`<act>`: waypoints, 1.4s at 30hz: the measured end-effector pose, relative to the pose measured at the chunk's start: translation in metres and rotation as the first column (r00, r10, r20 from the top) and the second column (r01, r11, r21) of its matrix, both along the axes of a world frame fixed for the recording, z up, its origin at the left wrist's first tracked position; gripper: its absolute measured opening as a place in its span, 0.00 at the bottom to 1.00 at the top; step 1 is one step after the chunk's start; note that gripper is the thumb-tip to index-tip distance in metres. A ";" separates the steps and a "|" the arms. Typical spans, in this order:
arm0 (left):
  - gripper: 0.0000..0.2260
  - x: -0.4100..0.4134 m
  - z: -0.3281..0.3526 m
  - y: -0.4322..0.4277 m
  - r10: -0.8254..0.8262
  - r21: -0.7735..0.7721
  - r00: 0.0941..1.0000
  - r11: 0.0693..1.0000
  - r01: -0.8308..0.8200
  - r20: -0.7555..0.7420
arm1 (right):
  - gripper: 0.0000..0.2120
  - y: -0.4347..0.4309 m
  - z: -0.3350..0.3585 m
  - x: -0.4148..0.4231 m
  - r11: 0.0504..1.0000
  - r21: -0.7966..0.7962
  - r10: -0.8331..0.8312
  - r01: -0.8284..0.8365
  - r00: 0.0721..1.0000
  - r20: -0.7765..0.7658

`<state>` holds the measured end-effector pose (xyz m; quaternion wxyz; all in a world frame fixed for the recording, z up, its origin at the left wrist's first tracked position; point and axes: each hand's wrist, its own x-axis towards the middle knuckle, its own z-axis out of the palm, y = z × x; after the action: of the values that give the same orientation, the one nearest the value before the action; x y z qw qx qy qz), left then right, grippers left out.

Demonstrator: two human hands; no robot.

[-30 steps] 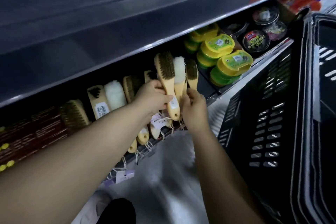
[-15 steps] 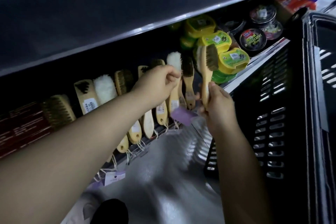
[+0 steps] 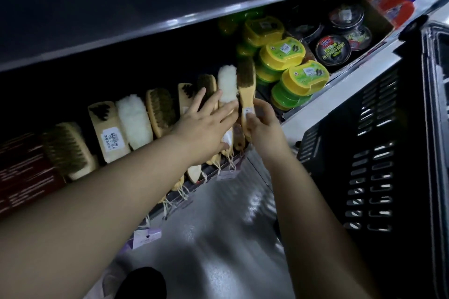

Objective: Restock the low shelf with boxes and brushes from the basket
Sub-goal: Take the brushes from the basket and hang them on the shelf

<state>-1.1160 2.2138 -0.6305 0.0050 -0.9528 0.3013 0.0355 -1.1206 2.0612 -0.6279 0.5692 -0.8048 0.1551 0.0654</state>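
Observation:
A row of wooden-handled brushes stands on the low shelf (image 3: 340, 73). My right hand (image 3: 263, 126) grips the handle of a dark-bristled wooden brush (image 3: 246, 80) and holds it upright at the right end of the row. My left hand (image 3: 206, 124) lies with spread, straight fingers against the neighbouring brushes, touching a white fluffy brush (image 3: 227, 80). The black slotted basket (image 3: 379, 153) stands at the right; its inside is hidden.
Yellow-green oval boxes (image 3: 303, 77) are stacked right of the brushes, with round black tins (image 3: 333, 47) behind. Block brushes (image 3: 109, 128) and dark red boxes (image 3: 21, 172) fill the shelf's left. An upper shelf (image 3: 194, 7) overhangs. Purple tags dangle over the shiny floor (image 3: 218, 238).
My right hand has carried the dark-bristled brush leftward into the row beside the white one. My left hand has let go of the handles and spread flat against them.

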 end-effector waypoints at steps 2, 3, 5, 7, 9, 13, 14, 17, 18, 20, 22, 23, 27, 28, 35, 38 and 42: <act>0.34 -0.006 -0.003 -0.001 0.014 0.006 0.999 1.000 -0.014 0.036 | 0.15 0.004 -0.011 -0.002 0.996 -0.086 0.028 -0.025 0.999 0.024; 0.34 -0.008 -0.004 -0.001 0.020 -0.005 0.999 1.000 -0.019 0.048 | 0.15 0.005 -0.014 -0.004 0.991 -0.130 0.036 -0.030 0.998 0.041; 0.34 -0.009 -0.006 0.002 0.037 -0.051 0.998 0.998 -0.034 0.053 | 0.15 0.005 -0.019 -0.009 0.980 -0.195 0.052 -0.035 0.995 0.082; 0.34 -0.011 -0.006 0.007 0.040 -0.094 0.998 0.995 -0.036 0.043 | 0.16 0.006 -0.021 -0.012 0.972 -0.229 0.070 -0.047 0.993 0.097; 0.32 -0.012 -0.004 0.011 0.031 -0.125 0.999 0.992 -0.026 0.038 | 0.17 0.007 -0.020 -0.012 0.963 -0.266 0.077 -0.051 0.993 0.089; 0.28 -0.017 0.005 0.020 0.025 -0.194 0.999 0.981 -0.020 0.023 | 0.18 0.007 -0.017 -0.009 0.952 -0.303 0.051 -0.034 0.998 0.048; 0.27 -0.019 0.008 0.021 0.028 -0.214 0.999 0.977 -0.023 0.020 | 0.18 0.008 -0.017 -0.008 0.953 -0.302 0.042 -0.030 0.999 0.033; 0.25 -0.026 0.015 0.028 0.059 -0.265 0.998 0.963 -0.056 0.006 | 0.19 0.008 -0.015 -0.011 0.942 -0.335 0.035 -0.031 0.999 0.006; 0.25 -0.029 0.017 0.032 0.079 -0.279 0.997 0.957 -0.076 -0.003 | 0.19 0.007 -0.015 -0.013 0.939 -0.341 0.038 -0.035 0.999 0.001; 0.25 -0.035 0.019 0.040 0.122 -0.298 0.992 0.947 -0.121 -0.016 | 0.18 0.006 -0.012 -0.015 0.937 -0.345 0.046 -0.051 0.999 -0.021; 0.25 -0.041 0.021 0.050 0.158 -0.313 0.987 0.937 -0.156 -0.018 | 0.17 0.007 -0.007 -0.015 0.926 -0.369 0.060 -0.075 0.997 -0.054; 0.25 -0.045 0.023 0.055 0.179 -0.322 0.984 0.930 -0.177 -0.023 | 0.18 0.009 -0.005 -0.014 0.915 -0.393 0.062 -0.087 0.995 -0.074; 0.24 -0.061 0.030 0.076 0.266 -0.334 0.963 0.904 -0.266 -0.047 | 0.21 0.022 0.010 -0.023 0.848 -0.525 0.073 -0.078 0.997 -0.030; 0.24 -0.065 0.032 0.082 0.284 -0.338 0.958 0.897 -0.283 -0.048 | 0.20 0.029 0.013 -0.030 0.844 -0.530 0.104 -0.082 0.994 0.012; 0.21 -0.103 0.050 0.129 0.359 -0.320 0.926 0.869 -0.377 -0.114 | 0.20 0.081 0.017 -0.079 0.704 -0.624 0.471 -0.339 0.880 0.053; 0.19 -0.122 0.058 0.145 0.368 -0.282 0.914 0.871 -0.403 -0.170 | 0.21 0.088 0.016 -0.091 0.510 -0.734 0.608 -0.448 0.792 -0.061; 0.21 -0.154 0.066 0.159 0.438 -0.220 0.872 0.848 -0.482 -0.220 | 0.22 0.090 0.032 -0.101 0.397 -0.734 0.626 -0.551 0.747 -0.222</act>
<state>-1.2702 2.3730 -0.5645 -0.1567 -0.9829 0.0651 0.0716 -1.2221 2.1514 -0.5956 0.1201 -0.9688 -0.1523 0.1541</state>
